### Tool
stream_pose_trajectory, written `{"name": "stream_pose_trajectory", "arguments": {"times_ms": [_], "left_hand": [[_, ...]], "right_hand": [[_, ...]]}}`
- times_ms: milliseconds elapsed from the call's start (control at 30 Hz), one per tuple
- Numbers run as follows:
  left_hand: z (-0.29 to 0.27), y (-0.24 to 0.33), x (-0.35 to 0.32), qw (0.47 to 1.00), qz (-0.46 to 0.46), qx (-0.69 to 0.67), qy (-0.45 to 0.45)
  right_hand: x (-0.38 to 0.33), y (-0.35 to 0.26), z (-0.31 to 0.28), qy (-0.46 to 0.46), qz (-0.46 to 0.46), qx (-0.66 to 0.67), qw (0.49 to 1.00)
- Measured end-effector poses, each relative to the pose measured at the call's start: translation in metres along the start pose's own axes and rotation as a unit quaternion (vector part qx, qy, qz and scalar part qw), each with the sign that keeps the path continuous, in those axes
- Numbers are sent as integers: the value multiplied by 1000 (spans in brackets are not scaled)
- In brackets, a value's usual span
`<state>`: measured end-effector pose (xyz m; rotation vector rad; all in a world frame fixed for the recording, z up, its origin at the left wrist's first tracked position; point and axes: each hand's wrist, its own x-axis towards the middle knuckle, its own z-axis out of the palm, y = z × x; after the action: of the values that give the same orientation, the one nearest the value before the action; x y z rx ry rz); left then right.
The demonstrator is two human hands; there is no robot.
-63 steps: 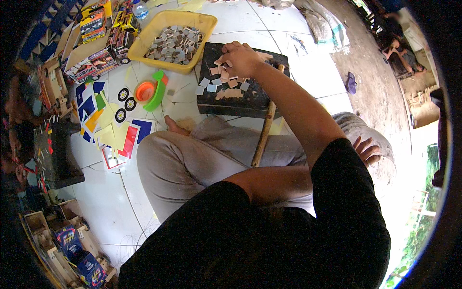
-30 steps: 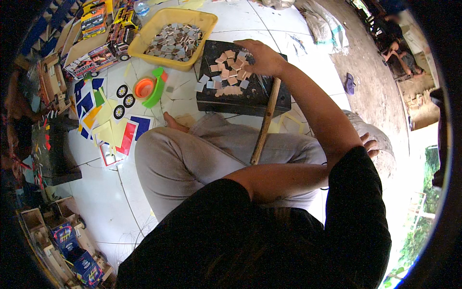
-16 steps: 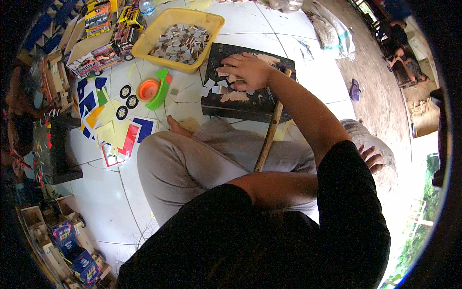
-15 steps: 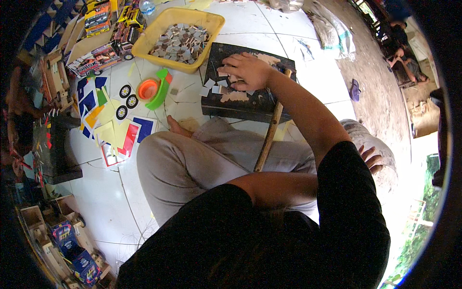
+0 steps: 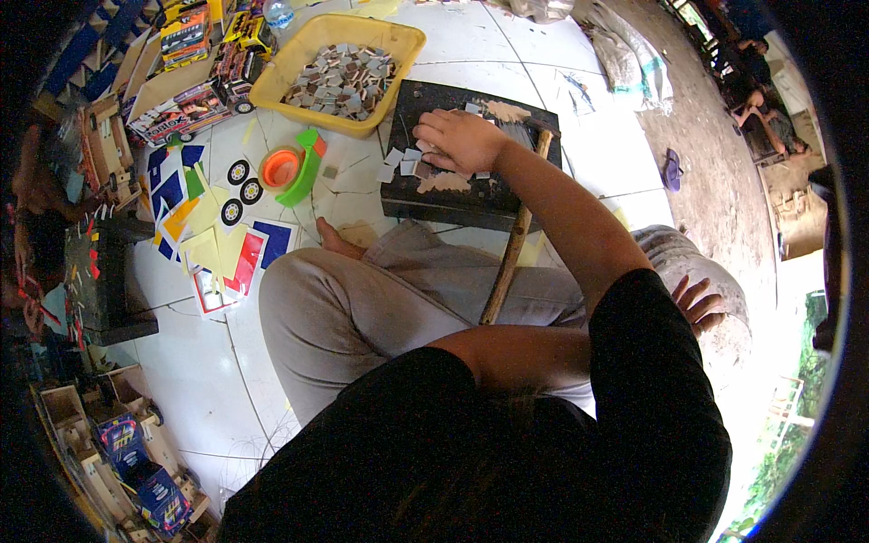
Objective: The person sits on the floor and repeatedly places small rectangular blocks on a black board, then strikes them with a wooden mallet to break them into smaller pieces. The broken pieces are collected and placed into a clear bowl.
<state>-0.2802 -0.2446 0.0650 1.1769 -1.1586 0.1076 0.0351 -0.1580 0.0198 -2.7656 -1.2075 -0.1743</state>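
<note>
Right hand point(image 5: 460, 141): palm down over the black block point(image 5: 434, 207), with fingers bent over small square pieces point(image 5: 393, 157); my own hand hid the fingertips, so I could not tell whether they were pinching one.
Square pieces on the block: pale grey and tan, several showing just left of my fingers, near the block's left edge; others may have lain hidden beneath my palm.
Left hand point(image 5: 699, 304): resting on my right knee, its fingers a little spread, my forearm crossing my lap under the other arm.
Wooden stick point(image 5: 507, 267): slanting between block and lap, its upper end at the block's right side, the lower end running down to my left forearm.
Yellow basin point(image 5: 312, 121): on the white tiled floor point(image 5: 193, 366) beyond the block, holding a heap of similar squares point(image 5: 344, 81).
Left of the block: a green tape dispenser point(image 5: 310, 172) with an orange roll, then three black wheels point(image 5: 252, 190) with pale hubs, and coloured sheets point(image 5: 199, 249) in a loose, overlapping spread.
Far left: toy trucks point(image 5: 181, 118) near the basin.
Right side: a purple sandal point(image 5: 671, 170) on brown ground.
</note>
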Motion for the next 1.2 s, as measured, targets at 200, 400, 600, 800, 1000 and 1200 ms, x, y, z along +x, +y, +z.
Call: {"name": "stream_pose_trajectory", "arguments": {"times_ms": [200, 400, 600, 800, 1000, 1200], "left_hand": [[1, 0, 0, 1000, -2, 0, 2], [3, 2, 0, 1000, -8, -2, 4], [2, 2, 0, 1000, -11, -3, 7], [3, 3, 1, 1000, -14, -4, 11], [6, 3, 4, 1000, -16, -6, 19], [5, 3, 4, 1000, -21, -5, 19]], "right_hand": [[-3, -1, 0, 31, -1, -13, 999], [-1, -1, -5, -32, -9, -63, 997], [0, 1, -5, -18, 8, -62, 998], [-1, 4, -4, 20, 28, -36, 999], [-4, 6, 3, 82, 22, -18, 996], [-1, 6, 0, 11, 48, 1, 999]]}}
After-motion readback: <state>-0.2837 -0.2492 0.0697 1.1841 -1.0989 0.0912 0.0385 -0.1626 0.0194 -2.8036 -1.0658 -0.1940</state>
